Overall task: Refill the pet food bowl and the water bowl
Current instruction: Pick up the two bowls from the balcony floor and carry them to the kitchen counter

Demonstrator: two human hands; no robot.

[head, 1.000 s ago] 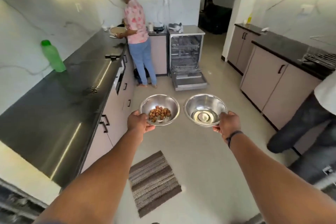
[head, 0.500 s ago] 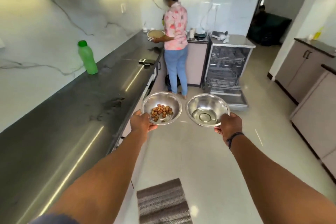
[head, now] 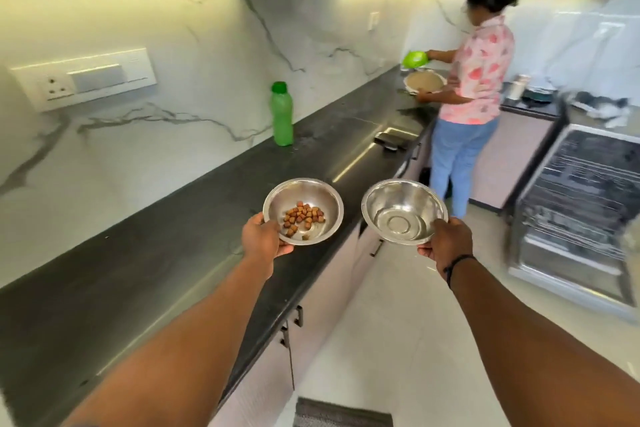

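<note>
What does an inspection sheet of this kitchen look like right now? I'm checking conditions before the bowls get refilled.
Surface: dark countertop, glossy.
Job's things: food bowl holds a few brown kibbles; water bowl looks nearly empty.
Clutter: green bottle upright by the wall; dark object near the counter edge.
Hands: left hand grips the food bowl; right hand grips the water bowl.
Cables: nothing seen.
Surroundings: person working at the counter; open dishwasher.

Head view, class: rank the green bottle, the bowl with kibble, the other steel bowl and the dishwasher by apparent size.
1. Dishwasher, although partly cut off.
2-3. Bowl with kibble and other steel bowl: alike, unranked.
4. Green bottle, though it stands farther away.
</note>
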